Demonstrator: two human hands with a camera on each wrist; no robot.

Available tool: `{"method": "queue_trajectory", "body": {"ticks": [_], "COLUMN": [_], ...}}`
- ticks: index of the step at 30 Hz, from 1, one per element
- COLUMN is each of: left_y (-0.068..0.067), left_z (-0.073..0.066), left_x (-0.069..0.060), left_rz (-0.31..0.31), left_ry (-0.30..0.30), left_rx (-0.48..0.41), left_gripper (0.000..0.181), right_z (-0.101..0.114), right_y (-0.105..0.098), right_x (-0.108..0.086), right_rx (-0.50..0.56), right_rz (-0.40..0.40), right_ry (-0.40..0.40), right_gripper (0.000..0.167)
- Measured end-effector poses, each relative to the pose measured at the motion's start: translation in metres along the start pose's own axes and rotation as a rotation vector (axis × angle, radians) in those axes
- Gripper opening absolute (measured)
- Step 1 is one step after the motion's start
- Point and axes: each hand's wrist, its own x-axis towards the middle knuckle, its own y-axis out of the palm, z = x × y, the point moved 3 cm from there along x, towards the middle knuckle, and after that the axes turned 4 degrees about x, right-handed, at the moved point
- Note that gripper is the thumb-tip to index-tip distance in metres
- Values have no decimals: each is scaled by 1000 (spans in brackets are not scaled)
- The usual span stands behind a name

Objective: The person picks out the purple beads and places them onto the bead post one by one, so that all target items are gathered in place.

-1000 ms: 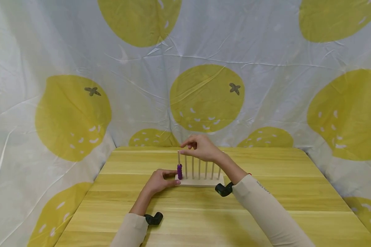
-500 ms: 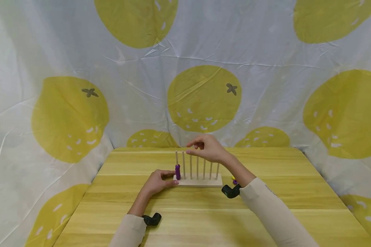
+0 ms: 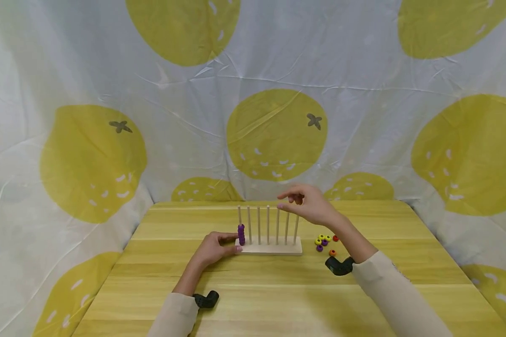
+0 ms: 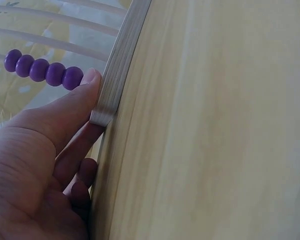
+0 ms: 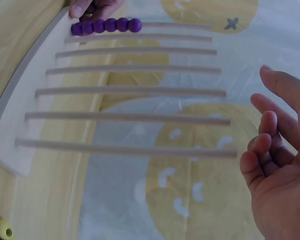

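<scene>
A pale wooden peg stand [image 3: 270, 248] with several upright pegs stands on the table. Stacked purple beads [image 3: 241, 235] fill the lower part of its leftmost peg. My left hand [image 3: 214, 248] grips the stand's left end; in the left wrist view the thumb lies on top near the lowest bead. My right hand [image 3: 312, 204] is in the air near the tops of the right-hand pegs. Nothing is held in it, and in the right wrist view its fingers [image 5: 272, 127] are loosely bent, apart from the pegs.
Loose beads lie on the wooden table [image 3: 253, 299] right of the stand: yellow beads [image 3: 321, 237], purple beads [image 3: 319, 248], a red bead [image 3: 335, 238] and an orange bead [image 3: 332, 252]. A lemon-print curtain [image 3: 194, 131] hangs behind.
My right hand has moved right, from above the leftmost peg to the right-hand pegs, uncovering the loose beads. My left hand keeps its grip on the stand.
</scene>
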Motion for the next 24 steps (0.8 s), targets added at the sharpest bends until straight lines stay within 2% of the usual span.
{"method": "queue_trajectory", "body": {"ticks": [13,24], "left_y": [-1,0], "left_z": [1,1], "left_x": [1,1], "left_rz": [13,11], "left_ry": [-10,-4], "left_rx": [5,3], "left_gripper": [52,52], "right_z": [-31,-62], "right_y": [-31,-41], "right_x": [-40,-74], "right_rx": [-19,-48], "right_rz": [-71,-99], "right_ry": [97,149], "right_gripper": [29,27]}}
